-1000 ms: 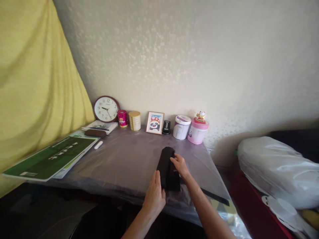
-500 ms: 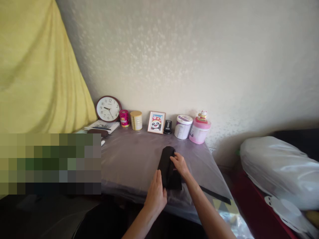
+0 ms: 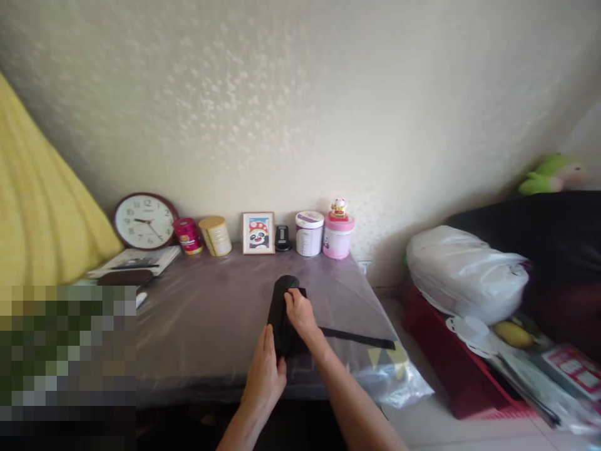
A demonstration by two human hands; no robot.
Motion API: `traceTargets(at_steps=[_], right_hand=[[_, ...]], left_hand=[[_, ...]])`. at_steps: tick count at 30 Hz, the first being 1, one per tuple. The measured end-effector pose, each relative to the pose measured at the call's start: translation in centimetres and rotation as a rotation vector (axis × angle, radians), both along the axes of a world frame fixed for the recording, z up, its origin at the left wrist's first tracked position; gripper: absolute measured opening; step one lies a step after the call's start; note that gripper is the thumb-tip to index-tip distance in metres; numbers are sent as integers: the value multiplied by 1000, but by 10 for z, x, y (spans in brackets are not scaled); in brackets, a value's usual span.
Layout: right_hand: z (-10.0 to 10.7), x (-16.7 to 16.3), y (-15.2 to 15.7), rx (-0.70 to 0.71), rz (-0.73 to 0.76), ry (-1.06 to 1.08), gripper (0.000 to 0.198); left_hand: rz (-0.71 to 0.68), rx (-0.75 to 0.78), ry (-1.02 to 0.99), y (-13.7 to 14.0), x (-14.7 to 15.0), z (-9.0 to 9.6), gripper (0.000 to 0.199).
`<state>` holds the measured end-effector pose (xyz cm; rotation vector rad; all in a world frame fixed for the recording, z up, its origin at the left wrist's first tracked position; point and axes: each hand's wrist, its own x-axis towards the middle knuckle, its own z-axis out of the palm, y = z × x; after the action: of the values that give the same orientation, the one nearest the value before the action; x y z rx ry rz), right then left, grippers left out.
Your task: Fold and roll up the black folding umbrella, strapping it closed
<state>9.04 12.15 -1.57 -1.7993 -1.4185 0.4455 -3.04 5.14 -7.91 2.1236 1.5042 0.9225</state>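
Since 0.5 s ago, the right hand [image 3: 301,311] has crossed slightly further over the black bundle [image 3: 278,308], and less flap [image 3: 295,345] shows beside it; rolling seems further along. That grip pinches the bundle; the left hand [image 3: 263,366], fingers straight, braces it on the surface [image 3: 201,338].

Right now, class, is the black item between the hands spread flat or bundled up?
Bundled up: the black item forms a thick, rounded roll between left hand and right hand. Whether it's fastened, I cannot tell.
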Motion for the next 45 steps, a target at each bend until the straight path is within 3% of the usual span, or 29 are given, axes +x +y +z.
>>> traceTargets(at_steps=[9, 15, 20, 24, 32, 40, 45], right_hand=[[-2, 0, -9, -22, -56, -83, 33], [-18, 8, -6, 147, -93, -10, 28], [-41, 11, 9, 143, -125, 232, 54], [-50, 7, 19, 101, -163, 239, 58], [-45, -1, 24, 38, -192, 167, 65], [-47, -6, 27, 49, -209, 122, 75], [-44, -5, 25, 22, -201, 103, 81]], left_hand=[[-1, 40, -23, 3, -3, -8, 57], [12, 95, -23, 5, 1, -14, 59], [26, 109, 68, 1, 6, -10, 59], [39, 139, 174, -3, 12, -8, 62], [37, 77, 372, -10, 23, 9, 65], [64, 63, 361, -13, 28, 14, 68], [99, -34, 401, -16, 33, 30, 66]])
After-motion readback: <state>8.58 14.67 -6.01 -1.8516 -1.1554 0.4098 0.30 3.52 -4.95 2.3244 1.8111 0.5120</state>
